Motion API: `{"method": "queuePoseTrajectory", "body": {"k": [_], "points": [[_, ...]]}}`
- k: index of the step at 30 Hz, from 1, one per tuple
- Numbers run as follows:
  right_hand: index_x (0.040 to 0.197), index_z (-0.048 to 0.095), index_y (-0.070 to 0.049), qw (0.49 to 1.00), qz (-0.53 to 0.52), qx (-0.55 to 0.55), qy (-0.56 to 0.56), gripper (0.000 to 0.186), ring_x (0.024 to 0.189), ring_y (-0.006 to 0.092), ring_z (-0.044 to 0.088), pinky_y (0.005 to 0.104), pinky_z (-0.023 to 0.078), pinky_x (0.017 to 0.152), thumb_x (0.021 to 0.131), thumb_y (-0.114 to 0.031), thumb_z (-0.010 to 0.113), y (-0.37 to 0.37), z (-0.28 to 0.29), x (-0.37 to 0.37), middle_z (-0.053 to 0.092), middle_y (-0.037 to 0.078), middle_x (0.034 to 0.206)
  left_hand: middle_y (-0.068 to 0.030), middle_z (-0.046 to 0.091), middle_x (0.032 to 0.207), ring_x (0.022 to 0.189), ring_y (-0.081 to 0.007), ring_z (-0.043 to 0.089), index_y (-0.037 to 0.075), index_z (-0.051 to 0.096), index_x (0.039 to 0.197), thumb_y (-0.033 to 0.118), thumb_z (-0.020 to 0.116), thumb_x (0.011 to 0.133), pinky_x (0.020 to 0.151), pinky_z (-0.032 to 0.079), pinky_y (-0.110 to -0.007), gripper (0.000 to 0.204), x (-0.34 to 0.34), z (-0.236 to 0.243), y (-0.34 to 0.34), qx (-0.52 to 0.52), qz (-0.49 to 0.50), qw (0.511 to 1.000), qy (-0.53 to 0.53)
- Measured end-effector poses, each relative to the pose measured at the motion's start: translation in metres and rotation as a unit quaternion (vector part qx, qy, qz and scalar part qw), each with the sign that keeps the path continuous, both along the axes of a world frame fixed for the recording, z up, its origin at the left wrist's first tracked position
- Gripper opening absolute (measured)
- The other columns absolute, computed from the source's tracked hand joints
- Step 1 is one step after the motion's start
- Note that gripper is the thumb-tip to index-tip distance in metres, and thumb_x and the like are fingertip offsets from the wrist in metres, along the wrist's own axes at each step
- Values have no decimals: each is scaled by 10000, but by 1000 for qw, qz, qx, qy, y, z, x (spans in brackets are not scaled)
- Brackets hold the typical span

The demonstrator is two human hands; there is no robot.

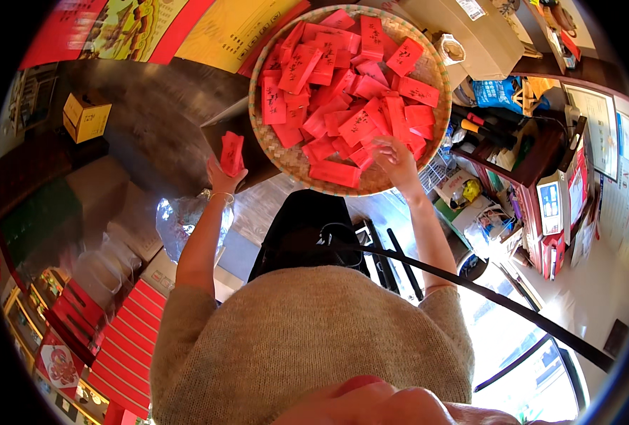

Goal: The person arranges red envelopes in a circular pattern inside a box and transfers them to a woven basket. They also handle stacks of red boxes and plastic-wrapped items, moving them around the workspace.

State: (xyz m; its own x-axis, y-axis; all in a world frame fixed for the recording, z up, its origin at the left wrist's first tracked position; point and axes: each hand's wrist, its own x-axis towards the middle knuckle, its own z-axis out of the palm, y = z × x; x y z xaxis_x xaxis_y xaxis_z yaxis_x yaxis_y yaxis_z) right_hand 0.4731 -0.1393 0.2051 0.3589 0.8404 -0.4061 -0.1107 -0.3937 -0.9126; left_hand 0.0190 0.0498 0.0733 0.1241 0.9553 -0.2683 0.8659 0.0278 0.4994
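A round woven bamboo tray (272,161) holds a heap of small red paper packets (357,126), many with black handwriting on them. To the left of the tray, my left hand (223,180) is closed around one red packet (232,153), which stands upright out of the fingers. My right hand (397,164) is over the tray's near right part, close above the packets. Its fingers are bent, with a gap between them and the thumb. Nothing shows in its grip, and whether the fingertips touch a packet cannot be made out.
Under the tray's left side is a cardboard box (218,124). A clear plastic bag (180,225) lies below my left forearm. Cartons (481,42) stand at the far right, beside a cluttered shelf (523,159). A small yellow box (86,118) is at the far left. A black strap (470,285) crosses the right side.
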Motion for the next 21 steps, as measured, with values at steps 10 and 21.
{"method": "queuePoseTrajectory", "body": {"k": [10, 21], "points": [[1249, 570, -36, 918, 52, 70, -386, 492, 1139, 378, 563, 432, 472, 992, 778, -32, 714, 108, -34, 59, 599, 168, 1191, -285, 230, 1552, 1408, -457, 283, 77, 283, 1515, 316, 824, 753, 1161, 254, -513, 965, 56, 36, -14, 103, -114, 987, -45], [1294, 540, -112, 844, 126, 180, -489, 653, 1278, 368, 452, 469, 395, 1065, 686, 127, 539, 208, -55, 4, 484, 147, 1340, -244, 241, 1568, 1428, -414, 280, 64, 330, 1487, 56, 739, 743, 1168, 254, -464, 848, 106, 79, -41, 94, -69, 983, -139]]}}
